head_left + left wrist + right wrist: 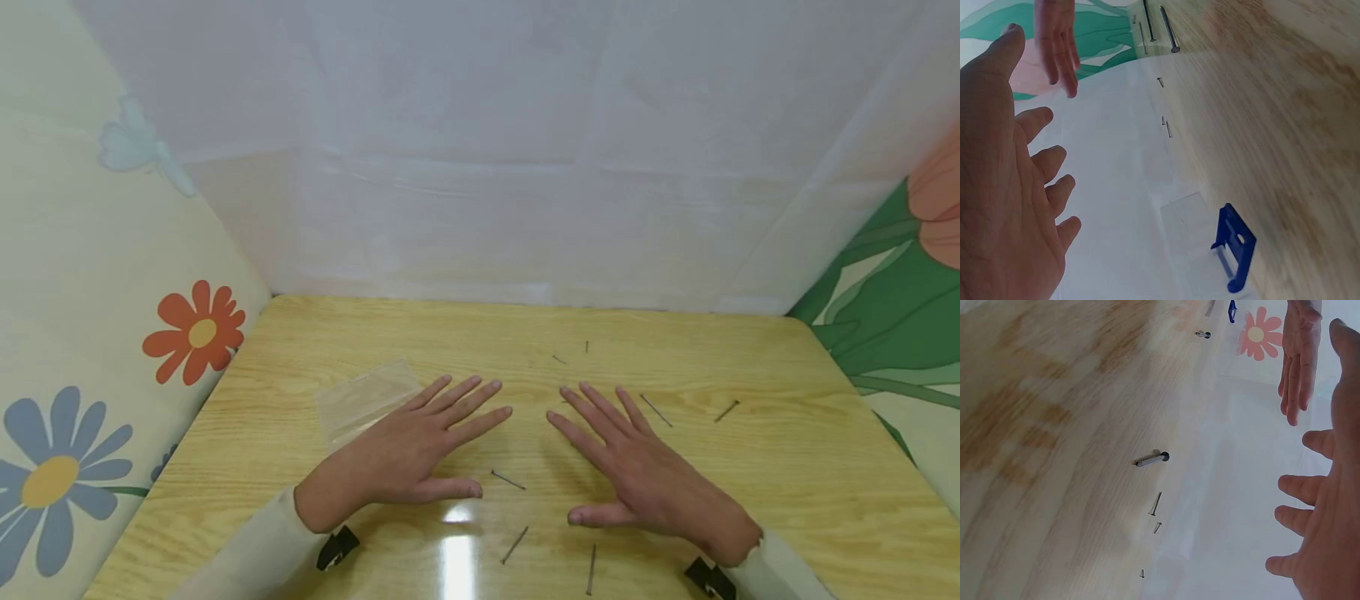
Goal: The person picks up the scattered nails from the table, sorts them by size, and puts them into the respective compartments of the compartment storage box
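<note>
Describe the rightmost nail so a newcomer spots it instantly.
In the head view, find the wooden table, then the right hand over it. Right of its fingertips, pass the inner nail to the outer nail. Its far end slants right, whereas the inner nail's slants left.

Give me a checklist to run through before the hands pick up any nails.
1. Left hand free: ok, fingers spread, holding nothing.
2. Right hand free: ok, also holding nothing.
3. Nails gathered together: not ok, scattered over the table.
4. Clear plastic fully visible from the head view: not ok, the left hand partly hides it.
5. Blue piece attached to the clear plastic: cannot tell.
</note>
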Motion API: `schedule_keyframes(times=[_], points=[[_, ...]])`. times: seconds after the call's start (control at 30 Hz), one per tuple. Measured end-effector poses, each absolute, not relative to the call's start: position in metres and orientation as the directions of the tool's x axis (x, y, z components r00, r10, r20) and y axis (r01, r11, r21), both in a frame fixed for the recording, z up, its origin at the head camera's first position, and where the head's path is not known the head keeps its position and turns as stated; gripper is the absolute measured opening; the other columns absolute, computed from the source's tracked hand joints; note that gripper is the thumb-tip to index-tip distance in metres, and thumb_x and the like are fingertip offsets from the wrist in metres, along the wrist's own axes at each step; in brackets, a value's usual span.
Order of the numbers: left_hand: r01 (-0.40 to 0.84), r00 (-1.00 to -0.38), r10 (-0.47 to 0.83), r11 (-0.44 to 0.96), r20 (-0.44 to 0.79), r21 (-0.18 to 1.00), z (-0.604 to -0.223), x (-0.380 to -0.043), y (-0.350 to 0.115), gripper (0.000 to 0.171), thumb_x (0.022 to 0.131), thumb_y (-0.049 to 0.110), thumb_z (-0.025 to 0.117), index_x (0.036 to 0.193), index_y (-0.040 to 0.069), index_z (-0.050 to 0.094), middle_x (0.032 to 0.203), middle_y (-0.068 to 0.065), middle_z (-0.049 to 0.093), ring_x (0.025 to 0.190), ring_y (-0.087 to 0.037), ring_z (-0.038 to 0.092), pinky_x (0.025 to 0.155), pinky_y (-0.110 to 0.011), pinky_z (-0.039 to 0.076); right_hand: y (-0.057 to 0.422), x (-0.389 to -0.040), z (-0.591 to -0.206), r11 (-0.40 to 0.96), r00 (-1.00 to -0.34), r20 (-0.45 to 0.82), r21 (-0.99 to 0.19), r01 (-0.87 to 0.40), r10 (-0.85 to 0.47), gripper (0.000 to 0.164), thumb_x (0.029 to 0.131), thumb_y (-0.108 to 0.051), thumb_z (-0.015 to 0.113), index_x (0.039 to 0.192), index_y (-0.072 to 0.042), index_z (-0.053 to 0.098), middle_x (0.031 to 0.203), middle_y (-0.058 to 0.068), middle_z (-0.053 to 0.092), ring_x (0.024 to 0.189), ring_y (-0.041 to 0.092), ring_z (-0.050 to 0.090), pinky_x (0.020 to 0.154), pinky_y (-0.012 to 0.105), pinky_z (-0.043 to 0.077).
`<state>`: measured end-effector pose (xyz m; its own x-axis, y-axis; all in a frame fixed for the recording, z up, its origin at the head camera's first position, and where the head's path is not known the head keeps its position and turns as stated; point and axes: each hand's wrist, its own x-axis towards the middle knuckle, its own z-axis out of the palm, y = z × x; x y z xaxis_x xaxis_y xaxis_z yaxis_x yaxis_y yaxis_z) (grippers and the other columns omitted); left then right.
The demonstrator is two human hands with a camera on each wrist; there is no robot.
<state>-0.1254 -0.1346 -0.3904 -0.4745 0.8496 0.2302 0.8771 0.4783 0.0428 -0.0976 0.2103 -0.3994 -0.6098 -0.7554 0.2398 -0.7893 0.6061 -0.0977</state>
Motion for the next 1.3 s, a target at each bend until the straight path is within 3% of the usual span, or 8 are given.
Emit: schedule_keyframes(times=[0.6, 0.83, 0.97, 1.13, 1.3], points=[[0.864, -0.497, 0.833, 0.501, 0.243, 0.049, -0.391, -0.122, -0.144, 0.085, 0.101, 0.068, 0.043, 0.166, 0.018, 0.021, 0.169, -0.012, 0.016, 0.153, -0.033, 0.020, 0.119, -0.054, 0.017, 0.221, -0.095, -0.396, 0.629, -0.629, 0.255, -0.092, -0.772, -0.735, 0.109, 0.081, -0.063, 0.078, 0.165, -0.017, 0.025, 0.169, 0.012, 0.016, 0.153, 0.038, 0.015, 0.117, 0.063, 0.008], [0.817, -0.572, 0.788, 0.572, 0.229, 0.074, -0.397, -0.118, -0.158, 0.092, 0.100, 0.059, 0.057, 0.167, 0.015, 0.012, 0.170, -0.012, 0.014, 0.154, -0.031, 0.018, 0.121, -0.050, 0.014, 0.228, -0.095, -0.401, 0.638, -0.634, 0.286, -0.092, -0.765, -0.719, 0.101, 0.086, -0.059, 0.076, 0.164, -0.015, 0.028, 0.166, 0.012, 0.025, 0.150, 0.040, 0.023, 0.114, 0.064, 0.018], [0.807, -0.589, 0.776, 0.580, 0.228, 0.109, -0.396, -0.118, -0.164, 0.091, 0.101, 0.058, 0.056, 0.167, 0.013, 0.013, 0.169, -0.011, 0.018, 0.152, -0.030, 0.024, 0.120, -0.050, 0.018, 0.233, -0.094, -0.402, 0.651, -0.652, 0.285, -0.112, -0.750, -0.702, 0.092, 0.091, -0.058, 0.070, 0.162, -0.014, 0.032, 0.162, 0.011, 0.033, 0.148, 0.038, 0.028, 0.111, 0.061, 0.026], [0.779, -0.627, 0.735, 0.594, 0.258, 0.199, -0.394, -0.118, -0.175, 0.085, 0.102, 0.055, 0.056, 0.166, 0.014, 0.019, 0.165, -0.010, 0.029, 0.149, -0.028, 0.031, 0.116, -0.052, 0.027, 0.236, -0.092, -0.404, 0.643, -0.654, 0.279, -0.142, -0.753, -0.704, 0.073, 0.092, -0.048, 0.076, 0.151, -0.013, 0.051, 0.144, 0.006, 0.053, 0.133, 0.027, 0.049, 0.103, 0.054, 0.041], [0.751, -0.659, 0.682, 0.617, 0.317, 0.235, -0.397, -0.120, -0.189, 0.077, 0.102, 0.046, 0.063, 0.162, 0.011, 0.031, 0.161, -0.013, 0.036, 0.143, -0.032, 0.039, 0.109, -0.056, 0.036, 0.237, -0.089, -0.406, 0.594, -0.601, 0.293, -0.122, -0.795, -0.744, 0.042, 0.085, -0.027, 0.085, 0.123, -0.015, 0.072, 0.111, -0.006, 0.064, 0.102, 0.014, 0.060, 0.086, 0.040, 0.053]])
